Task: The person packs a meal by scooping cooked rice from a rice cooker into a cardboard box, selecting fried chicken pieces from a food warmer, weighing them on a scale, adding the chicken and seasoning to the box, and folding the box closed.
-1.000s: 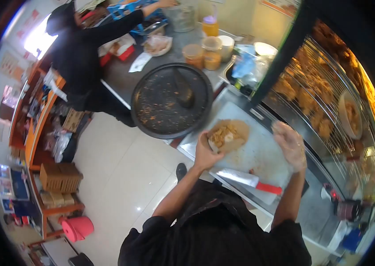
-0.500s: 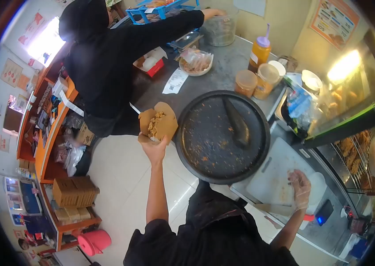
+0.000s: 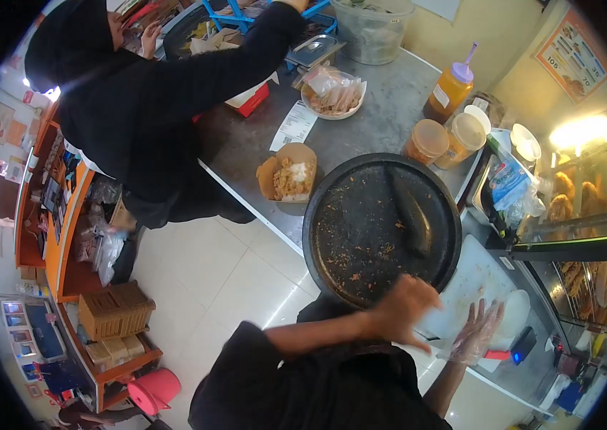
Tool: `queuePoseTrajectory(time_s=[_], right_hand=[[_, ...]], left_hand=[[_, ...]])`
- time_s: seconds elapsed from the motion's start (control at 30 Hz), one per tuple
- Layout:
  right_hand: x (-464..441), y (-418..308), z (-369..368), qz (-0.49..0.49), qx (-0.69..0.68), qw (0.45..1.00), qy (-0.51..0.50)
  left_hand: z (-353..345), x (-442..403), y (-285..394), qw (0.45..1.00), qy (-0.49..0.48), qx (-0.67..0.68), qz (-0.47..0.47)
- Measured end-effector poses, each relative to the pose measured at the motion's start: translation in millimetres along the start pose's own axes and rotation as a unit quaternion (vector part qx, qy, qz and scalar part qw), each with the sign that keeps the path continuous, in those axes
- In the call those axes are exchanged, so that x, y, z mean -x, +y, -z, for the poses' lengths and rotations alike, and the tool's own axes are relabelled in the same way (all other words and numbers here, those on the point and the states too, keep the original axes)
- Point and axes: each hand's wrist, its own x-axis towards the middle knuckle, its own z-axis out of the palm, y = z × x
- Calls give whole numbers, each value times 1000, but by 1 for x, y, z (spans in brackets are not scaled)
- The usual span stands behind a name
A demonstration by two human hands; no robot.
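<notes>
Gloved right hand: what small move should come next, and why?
Perhaps the left hand should pull the clear glove off the right hand: the filled food box stands on the counter, and the left hand, apparently empty, is close by.

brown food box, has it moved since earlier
Yes: the box has moved from over the cutting board, past the black pan, to the counter near the receipt.

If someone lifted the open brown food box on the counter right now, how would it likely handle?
The brown box looks like thin card, so its walls would probably flex under a firm squeeze. Its top stands open over the heaped food, so a tilt could well spill some. Pushed, its angular shape should slide rather than roll.
</notes>
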Motion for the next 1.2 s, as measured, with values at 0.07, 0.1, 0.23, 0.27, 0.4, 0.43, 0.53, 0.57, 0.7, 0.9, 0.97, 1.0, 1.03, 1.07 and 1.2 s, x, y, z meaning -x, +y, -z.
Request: queuePoseTrajectory(time_s=[0.07,0.1,0.23,0.27,0.4,0.43,0.53,0.57,0.7,0.9,0.97,1.0,1.03,1.07,1.2], right_hand=[[-13,-2,-4,-5,-41,999,14],[-19,-3,-3,-10,-61,998,22],[-40,3,28,27,-24,998,-48],[-42,1,28,5,15,999,-51],[-32,5,37,-62,226,968,-91],[-27,4,38,-67,288,948,-113],[-7,-22,37,-59,468,861,-192],[11,-38,32,-7,595,782,-188],[15,-39,73,56,364,929,37],[7,-43,119,120,512,768,367],[12,-43,113,133,637,670,357],[5,-46,109,140,692,616,349],[2,-36,137,225,724,588,284],[-7,-28,135,207,708,617,273],[-46,-17,100,288,762,580,23]], left_hand=[[-53,-10,19,990,-96,-53,-92],[-71,-19,21,990,-91,-45,-98],[-138,-51,10,987,-79,-75,-120],[-141,-61,7,984,-74,-102,-127],[-164,-106,-21,977,-198,-61,-39],[-166,-114,-23,971,-225,-81,-3],[-163,-148,-30,949,-281,-112,94],[-161,-160,-36,943,-291,-101,127],[-180,-173,-50,927,-335,-60,155],[-151,-171,-67,817,-427,205,329],[-104,-161,-54,809,-407,267,328],[-77,-156,-53,807,-395,296,325],[-61,-140,-55,827,-375,331,257],[-46,-124,-57,842,-344,368,191],[94,-63,-78,727,-490,476,65]])
